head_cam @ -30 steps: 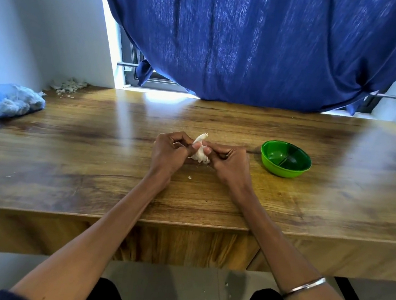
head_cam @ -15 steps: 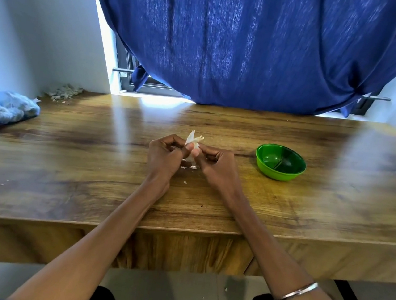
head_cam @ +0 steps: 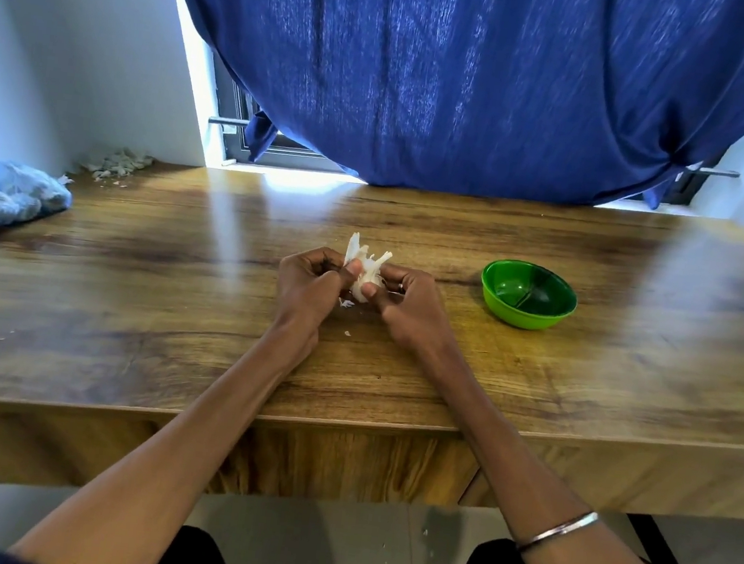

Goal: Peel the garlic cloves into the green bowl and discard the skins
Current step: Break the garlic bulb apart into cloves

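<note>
A white garlic bulb (head_cam: 364,271) with papery skin sticking up is held between both hands over the middle of the wooden table (head_cam: 127,300). My left hand (head_cam: 309,286) pinches its left side with thumb and fingers. My right hand (head_cam: 409,307) grips its right side, thumb pressed on the bulb. The green bowl (head_cam: 528,295) stands on the table to the right of my right hand, apart from it; I see no cloves in it. Small skin flakes (head_cam: 347,320) lie on the wood under the hands.
A heap of pale skins (head_cam: 117,162) lies in the far left corner. A blue net bag (head_cam: 4,196) rests at the left edge. A blue curtain (head_cam: 476,85) hangs behind the table. The table's front edge (head_cam: 345,420) crosses my forearms.
The hands have turned the bulb a little and more skin and stem now stick up above the fingers. The bowl has not moved.
</note>
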